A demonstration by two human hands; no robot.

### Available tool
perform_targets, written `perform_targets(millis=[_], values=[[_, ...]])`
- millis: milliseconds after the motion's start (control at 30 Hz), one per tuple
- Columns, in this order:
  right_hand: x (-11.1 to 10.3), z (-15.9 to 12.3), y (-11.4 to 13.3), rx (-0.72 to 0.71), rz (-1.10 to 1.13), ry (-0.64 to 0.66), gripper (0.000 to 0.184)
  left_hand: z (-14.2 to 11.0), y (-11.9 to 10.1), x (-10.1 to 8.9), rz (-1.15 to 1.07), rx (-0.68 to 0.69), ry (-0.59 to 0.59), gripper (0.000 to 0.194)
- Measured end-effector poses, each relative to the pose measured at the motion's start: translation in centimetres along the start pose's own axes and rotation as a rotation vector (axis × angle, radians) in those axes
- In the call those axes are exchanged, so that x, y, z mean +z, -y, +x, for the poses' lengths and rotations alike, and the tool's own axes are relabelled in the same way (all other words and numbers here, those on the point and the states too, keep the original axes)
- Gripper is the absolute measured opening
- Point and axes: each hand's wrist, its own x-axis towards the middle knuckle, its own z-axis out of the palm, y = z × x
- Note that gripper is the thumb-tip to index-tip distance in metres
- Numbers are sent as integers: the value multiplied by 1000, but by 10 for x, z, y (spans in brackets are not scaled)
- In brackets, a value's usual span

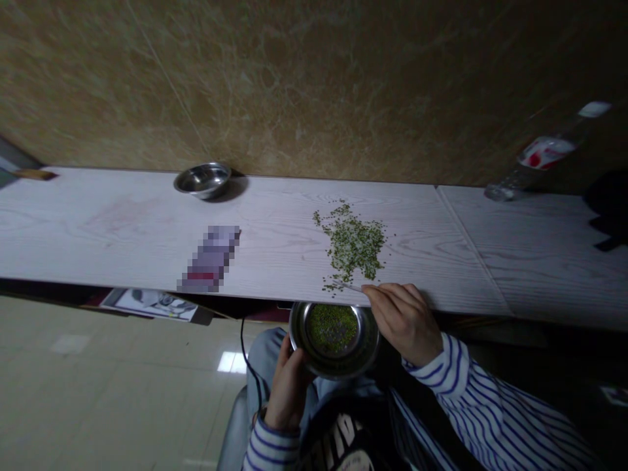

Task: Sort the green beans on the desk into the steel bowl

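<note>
My left hand [289, 383] is closed on the rim of a metal bowl [367, 340], held just below the table's front edge. Inside the bowl lie small green beans [332, 327] that look like mung beans. My right hand [405, 320] rests at the table edge, its fingers closed round a thin, pale stick-like utensil [349, 286]; its exact kind is unclear. The utensil's tip reaches the near side of a loose spread of green beans [357, 243] mixed with whitish bits on the table.
A second metal bowl [203, 181] stands against the wall on the pale wooden table [279, 242]. A blurred-out flat phone-like item [210, 258] lies left of the beans. At the right are a clear bottle [544, 154] and a dark object [608, 209]. Papers [150, 304] show under the table.
</note>
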Motion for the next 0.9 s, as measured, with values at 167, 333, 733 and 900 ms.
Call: perform_targets(millis=[167, 333, 733, 900], values=[[-7, -6, 0, 70, 7, -36, 19, 1, 1, -2, 0, -3, -19, 47], [-9, -13, 2, 77, 36, -24, 21, 3, 2, -2, 1, 4, 21, 43], [-10, -15, 5, 38, 50, 9, 23, 4, 6, -4, -13, 6, 9, 45], [-10, -14, 9, 42, 67, 18, 23, 5, 6, -5, -10, 1, -6, 47]])
